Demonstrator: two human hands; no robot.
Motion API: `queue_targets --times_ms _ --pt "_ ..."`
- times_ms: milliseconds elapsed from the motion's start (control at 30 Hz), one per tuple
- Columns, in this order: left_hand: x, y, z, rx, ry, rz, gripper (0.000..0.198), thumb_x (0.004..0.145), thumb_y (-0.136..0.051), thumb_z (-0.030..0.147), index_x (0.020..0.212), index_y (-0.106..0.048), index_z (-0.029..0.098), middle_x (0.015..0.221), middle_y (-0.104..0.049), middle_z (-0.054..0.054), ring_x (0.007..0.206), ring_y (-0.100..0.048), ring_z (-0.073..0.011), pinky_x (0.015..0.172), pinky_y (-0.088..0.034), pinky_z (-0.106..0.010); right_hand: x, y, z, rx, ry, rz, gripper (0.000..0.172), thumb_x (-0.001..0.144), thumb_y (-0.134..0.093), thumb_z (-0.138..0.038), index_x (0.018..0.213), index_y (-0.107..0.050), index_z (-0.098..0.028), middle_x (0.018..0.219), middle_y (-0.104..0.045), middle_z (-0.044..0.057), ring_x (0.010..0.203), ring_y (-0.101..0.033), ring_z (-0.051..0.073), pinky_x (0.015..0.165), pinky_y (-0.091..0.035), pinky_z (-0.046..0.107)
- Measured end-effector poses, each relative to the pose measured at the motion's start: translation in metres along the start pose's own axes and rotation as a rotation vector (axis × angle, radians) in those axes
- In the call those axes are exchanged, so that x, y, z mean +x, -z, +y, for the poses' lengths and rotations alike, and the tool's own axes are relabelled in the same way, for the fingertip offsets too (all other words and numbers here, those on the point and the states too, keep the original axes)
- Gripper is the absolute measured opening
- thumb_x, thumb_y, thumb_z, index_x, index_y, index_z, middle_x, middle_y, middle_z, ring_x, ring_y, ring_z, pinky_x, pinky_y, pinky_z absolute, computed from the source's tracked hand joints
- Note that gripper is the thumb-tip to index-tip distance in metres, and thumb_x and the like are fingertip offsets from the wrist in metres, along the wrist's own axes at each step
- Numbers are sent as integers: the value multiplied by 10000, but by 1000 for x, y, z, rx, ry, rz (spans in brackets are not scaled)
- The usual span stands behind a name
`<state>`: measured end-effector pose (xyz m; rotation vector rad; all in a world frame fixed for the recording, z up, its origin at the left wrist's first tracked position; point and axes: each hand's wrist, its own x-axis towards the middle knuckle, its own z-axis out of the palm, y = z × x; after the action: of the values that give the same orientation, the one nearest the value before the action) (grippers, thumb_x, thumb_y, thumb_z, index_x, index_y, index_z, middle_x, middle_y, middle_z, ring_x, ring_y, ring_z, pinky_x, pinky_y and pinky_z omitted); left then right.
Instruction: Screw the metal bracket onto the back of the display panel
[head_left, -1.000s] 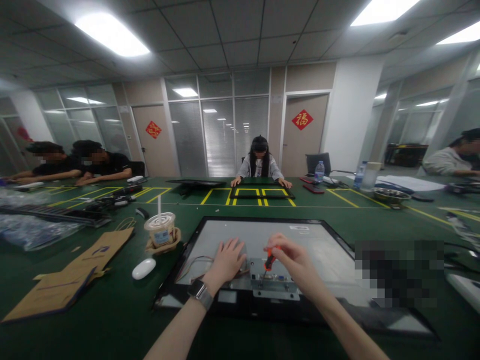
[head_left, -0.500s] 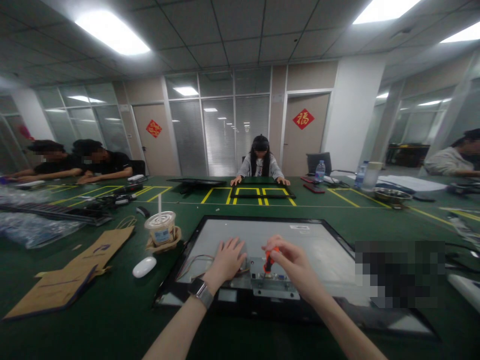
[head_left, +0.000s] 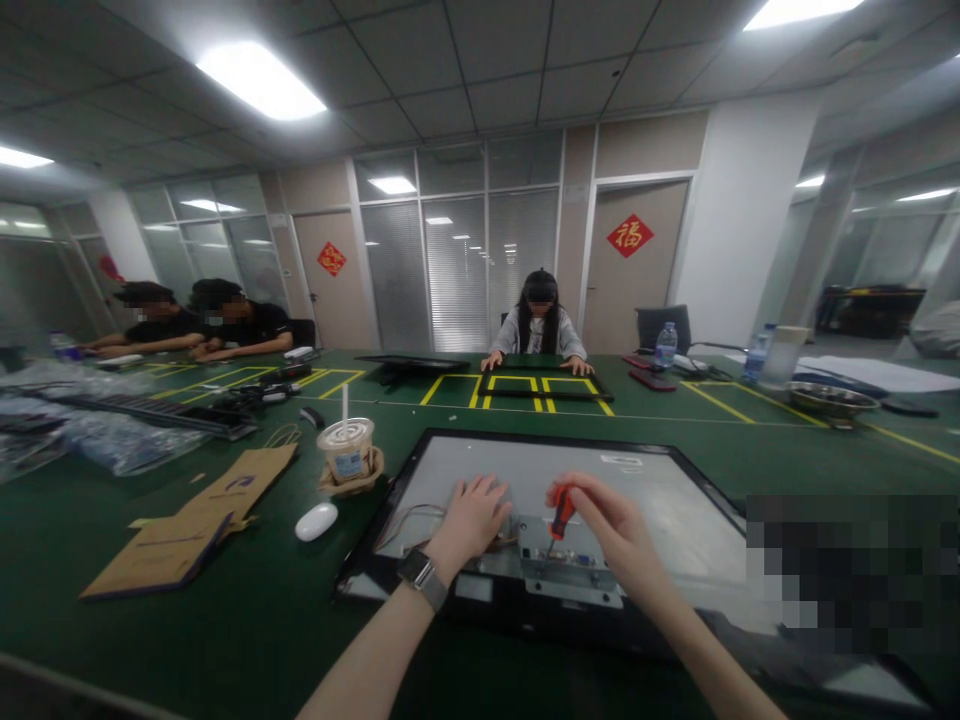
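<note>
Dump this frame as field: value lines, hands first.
Left hand: palm down on the panel; wears watch
Right hand: grips orange-and-black screwdriver
Screwdriver tip: down at metal bracket; contact unclear
Left of panel: white mouse, lidded cup, paper bag
Opposite: person, hands on black frame

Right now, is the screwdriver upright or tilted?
Tilted in this view: the screwdriver, held in the right hand, slants, its top farther right than its tip, which points down at the metal bracket. Tip contact is unclear.
</note>
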<state>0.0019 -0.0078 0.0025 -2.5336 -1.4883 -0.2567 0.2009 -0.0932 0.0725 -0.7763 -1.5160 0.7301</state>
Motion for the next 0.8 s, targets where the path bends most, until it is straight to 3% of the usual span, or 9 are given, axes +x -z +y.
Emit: queue_targets --times_ms 67,133,267,433,633,800 --pt "2 9 -2 56 -8 -12 275 957 -389 253 1128 -602 235 1149 -621 -77 1089 -558 -212 931 -445 -386 -1 0 0 11 -3 1 271 846 -595 -449 887 -688 -197 787 -711 54 717 -680 201 655 -569 304" --pt "3 15 -5 97 39 7 249 932 -408 177 1008 -646 170 1001 -654 -109 979 -593 -235 907 -440 -407 -1 -1 1 24 -2 -7 258 827 -626 -437 883 -696 -195 796 -713 56 733 -684 201 663 -570 298" --pt "4 16 -5 162 97 40 272 865 -440 46 1050 -630 108 1020 -637 -165 1024 -565 -286 908 -410 -441 0 1 5 47 -22 7 275 814 -644 -448 906 -693 -193 803 -724 67 765 -694 215 669 -575 308" --pt "6 7 9 201 97 -21 212 847 -481 47 954 -656 100 904 -649 -164 888 -599 -265 776 -435 -383 3 4 8 17 -28 17 310 820 -626 -483 918 -696 -197 821 -712 66 781 -679 216 699 -567 329" --pt "9 4 21 242 52 -43 226 851 -455 35 952 -652 85 899 -642 -173 875 -590 -270 750 -425 -377 5 1 11 -63 84 56 256 826 -635 -435 934 -723 -219 905 -608 59 804 -613 186 671 -527 286" --pt "8 4 22 269 34 -44 228 850 -452 23 959 -648 62 893 -638 -170 868 -591 -275 747 -431 -379 4 1 14 -86 83 76 261 847 -621 -391 1036 -701 -231 830 -568 26 749 -595 166 698 -521 299"
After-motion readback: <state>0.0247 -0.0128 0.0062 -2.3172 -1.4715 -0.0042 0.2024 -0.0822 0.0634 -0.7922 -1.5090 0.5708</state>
